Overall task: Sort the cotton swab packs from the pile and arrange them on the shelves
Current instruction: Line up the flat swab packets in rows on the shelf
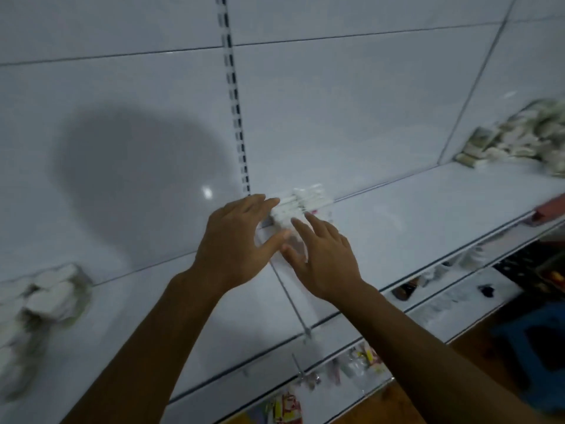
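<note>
- Head view: the white shelf [412, 215] runs from lower left to upper right, backed by a white panel wall with a slotted upright [235, 96].
- Cotton swab pack [298, 201]: lies on the shelf against the back panel, just right of the slotted upright; white swab tips show through clear wrap. Motion blur hides finer detail.
- Left hand [235, 240]: palm down, fingers straight and spread; fingertips touch the left end of the pack. Grip wide, nothing enclosed.
- Right hand [324, 258]: palm down, fingers straight and spread, fingertips at the near edge of the pack. Grip wide, nothing enclosed.
- The two thumbs lie just beside each other in front of the pack.
- Pile of swab packs [519, 139]: at the far right end of the shelf, well apart from the hands, blurred.
- Second group of white packs [46, 301]: at the left end of the shelf, blurred.
- Lower shelf [443, 304]: carries small mixed packets, too blurred to identify.
- Blue stool [538, 347]: stands on the floor at lower right.
</note>
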